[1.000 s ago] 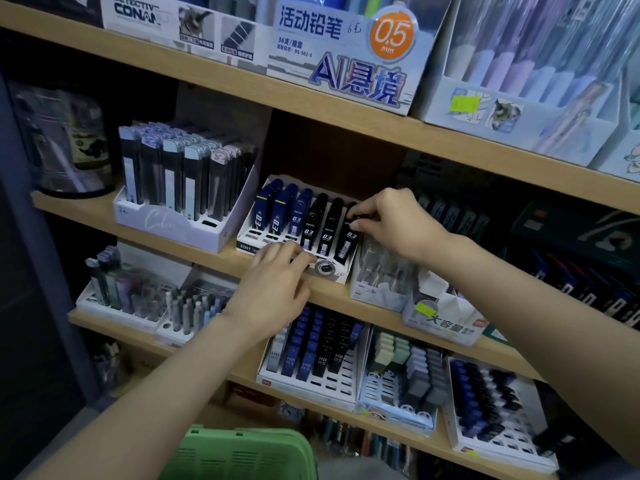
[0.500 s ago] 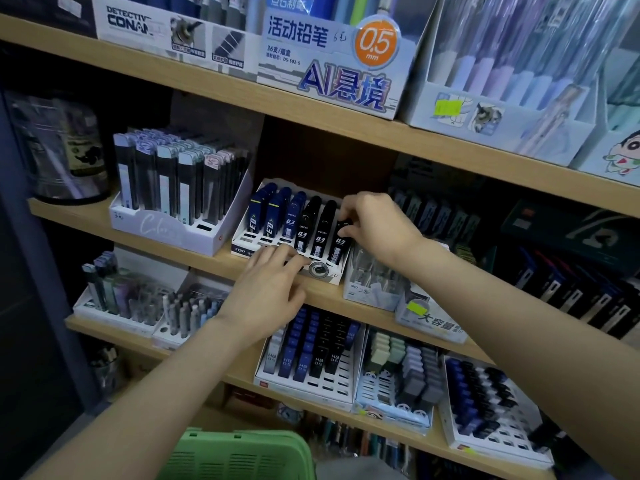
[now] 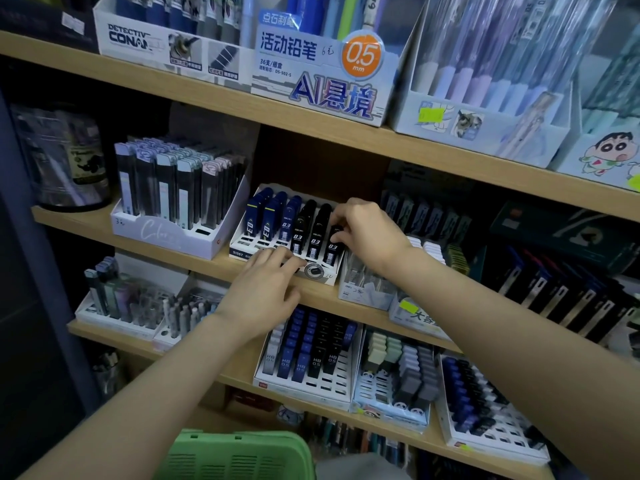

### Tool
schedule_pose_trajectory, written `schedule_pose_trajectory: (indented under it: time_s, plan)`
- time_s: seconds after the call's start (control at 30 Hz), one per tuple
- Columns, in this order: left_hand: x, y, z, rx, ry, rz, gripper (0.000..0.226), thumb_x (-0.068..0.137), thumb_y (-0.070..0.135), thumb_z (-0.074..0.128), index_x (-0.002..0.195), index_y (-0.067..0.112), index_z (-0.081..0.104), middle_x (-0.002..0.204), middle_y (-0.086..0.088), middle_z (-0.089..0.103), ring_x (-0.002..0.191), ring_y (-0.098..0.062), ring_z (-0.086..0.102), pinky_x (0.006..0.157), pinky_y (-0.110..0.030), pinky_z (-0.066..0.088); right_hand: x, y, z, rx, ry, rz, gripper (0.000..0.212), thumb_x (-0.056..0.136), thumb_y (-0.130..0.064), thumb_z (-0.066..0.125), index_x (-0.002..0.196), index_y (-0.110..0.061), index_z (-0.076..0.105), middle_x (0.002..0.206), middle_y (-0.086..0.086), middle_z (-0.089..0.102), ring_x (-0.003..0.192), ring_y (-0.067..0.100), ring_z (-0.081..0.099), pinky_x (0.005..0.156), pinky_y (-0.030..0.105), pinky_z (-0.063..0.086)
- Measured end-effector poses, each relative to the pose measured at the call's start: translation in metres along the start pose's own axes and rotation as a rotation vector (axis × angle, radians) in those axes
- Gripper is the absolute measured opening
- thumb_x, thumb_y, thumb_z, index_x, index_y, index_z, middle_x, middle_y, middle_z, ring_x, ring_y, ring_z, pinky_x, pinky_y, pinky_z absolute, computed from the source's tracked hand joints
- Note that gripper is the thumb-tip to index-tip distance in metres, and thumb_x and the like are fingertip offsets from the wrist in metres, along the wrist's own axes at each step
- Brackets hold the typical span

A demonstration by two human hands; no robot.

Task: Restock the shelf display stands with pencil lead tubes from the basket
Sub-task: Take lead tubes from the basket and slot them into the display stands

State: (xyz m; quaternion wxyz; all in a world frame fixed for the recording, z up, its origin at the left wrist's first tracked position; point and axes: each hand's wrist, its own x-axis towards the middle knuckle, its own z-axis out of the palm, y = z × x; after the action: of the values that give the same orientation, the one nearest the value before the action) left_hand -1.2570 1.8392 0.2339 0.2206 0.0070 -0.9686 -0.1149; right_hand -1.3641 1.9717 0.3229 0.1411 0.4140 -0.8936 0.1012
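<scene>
Right hand (image 3: pixel 367 233) pinches a black tube (image 3: pixel 332 251) (marked 03); left hand (image 3: pixel 266 289) rests flat on stand (image 3: pixel 242 245).

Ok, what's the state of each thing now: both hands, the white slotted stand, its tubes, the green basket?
White slotted display stand: part filled, front slots empty.
Right hand: pinches the rightmost black lead tube, seated in its slot.
Left hand: fingers flat on the stand's front edge.
Green plastic basket: below the shelves, contents hidden.
</scene>
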Motion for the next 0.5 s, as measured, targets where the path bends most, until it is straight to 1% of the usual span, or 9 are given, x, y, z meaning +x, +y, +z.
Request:
schedule_pose_trajectory:
  time_s: [0.1, 0.17, 0.23, 0.27, 0.3, 0.33, 0.4, 0.43, 0.5]
  plan:
    - [0.001, 0.0, -0.004, 0.002, -0.03, 0.008, 0.045, 0.096, 0.029, 0.045, 0.139, 0.022, 0.038, 0.132, 0.005, 0.041, 0.125, -0.013, 0.033, 0.106, -0.026, 0.026, -0.003, -0.003, -0.001, 0.0, 0.039, 0.009, 0.027, 0.093, -0.019, 0.058, 0.118, -0.008, 0.06, 0.115, 0.011, 0.055, 0.099, 0.031, 0.059, 0.084, 0.044, 0.051]
    - [0.0, -0.001, -0.008, 0.012, -0.055, 0.012, 0.044, 0.097, 0.029, 0.045, 0.139, 0.021, 0.037, 0.135, 0.005, 0.041, 0.128, -0.013, 0.034, 0.106, -0.026, 0.028, -0.007, -0.006, -0.003, -0.025, 0.082, 0.002, 0.027, 0.097, -0.023, 0.051, 0.117, -0.007, 0.06, 0.114, 0.013, 0.056, 0.097, 0.032, 0.059, 0.082, 0.044, 0.051]
    - [-0.005, -0.001, -0.012, 0.058, -0.061, 0.018, 0.044, 0.097, 0.03, 0.044, 0.139, 0.018, 0.038, 0.139, 0.003, 0.04, 0.132, -0.015, 0.032, 0.11, -0.027, 0.024, -0.015, -0.011, -0.005, -0.098, 0.137, -0.038, 0.028, 0.1, -0.024, 0.044, 0.117, -0.007, 0.059, 0.113, 0.011, 0.057, 0.099, 0.029, 0.057, 0.079, 0.04, 0.05]
    - [-0.01, -0.002, -0.014, 0.091, -0.05, 0.018, 0.044, 0.097, 0.029, 0.045, 0.138, 0.016, 0.039, 0.139, 0.001, 0.04, 0.133, -0.016, 0.032, 0.112, -0.028, 0.021, -0.02, -0.014, -0.005, -0.135, 0.183, -0.074, 0.028, 0.1, -0.023, 0.043, 0.117, -0.007, 0.059, 0.112, 0.01, 0.057, 0.1, 0.027, 0.055, 0.077, 0.037, 0.049]
    - [-0.017, -0.004, -0.015, 0.119, -0.028, 0.016, 0.043, 0.096, 0.028, 0.047, 0.137, 0.014, 0.042, 0.136, -0.002, 0.044, 0.13, -0.019, 0.036, 0.111, -0.031, 0.023, -0.026, -0.018, -0.003, -0.168, 0.245, -0.133, 0.027, 0.1, -0.022, 0.045, 0.114, -0.006, 0.061, 0.109, 0.01, 0.059, 0.1, 0.028, 0.055, 0.076, 0.036, 0.046]
    - [-0.027, -0.006, -0.015, 0.142, 0.005, 0.022, 0.04, 0.094, 0.026, 0.049, 0.131, 0.012, 0.048, 0.127, -0.004, 0.049, 0.123, -0.022, 0.043, 0.107, -0.034, 0.029, -0.033, -0.022, 0.0, -0.196, 0.302, -0.193, 0.024, 0.098, -0.02, 0.049, 0.11, -0.005, 0.063, 0.104, 0.011, 0.061, 0.096, 0.029, 0.055, 0.075, 0.037, 0.045]
    - [-0.054, -0.012, -0.013, 0.205, 0.065, 0.041, 0.029, 0.088, 0.025, 0.048, 0.111, 0.012, 0.06, 0.104, -0.005, 0.056, 0.101, -0.025, 0.054, 0.09, -0.038, 0.041, -0.049, -0.033, 0.011, -0.218, 0.387, -0.274, 0.017, 0.092, -0.018, 0.058, 0.102, -0.006, 0.065, 0.094, 0.01, 0.062, 0.087, 0.029, 0.056, 0.072, 0.037, 0.045]
    - [-0.071, -0.017, -0.011, 0.235, 0.073, 0.029, 0.028, 0.085, 0.026, 0.043, 0.102, 0.013, 0.061, 0.096, -0.004, 0.056, 0.091, -0.025, 0.055, 0.082, -0.037, 0.041, -0.056, -0.039, 0.02, -0.216, 0.395, -0.3, 0.016, 0.09, -0.018, 0.06, 0.1, -0.007, 0.065, 0.092, 0.009, 0.06, 0.085, 0.028, 0.055, 0.071, 0.037, 0.045]
    - [-0.109, -0.029, -0.002, 0.278, 0.05, -0.014, 0.031, 0.081, 0.029, 0.037, 0.093, 0.013, 0.061, 0.088, -0.004, 0.055, 0.083, -0.024, 0.054, 0.077, -0.035, 0.034, -0.073, -0.05, 0.043, -0.186, 0.355, -0.359, 0.018, 0.088, -0.02, 0.06, 0.101, -0.008, 0.064, 0.092, 0.008, 0.059, 0.085, 0.026, 0.055, 0.072, 0.037, 0.046]
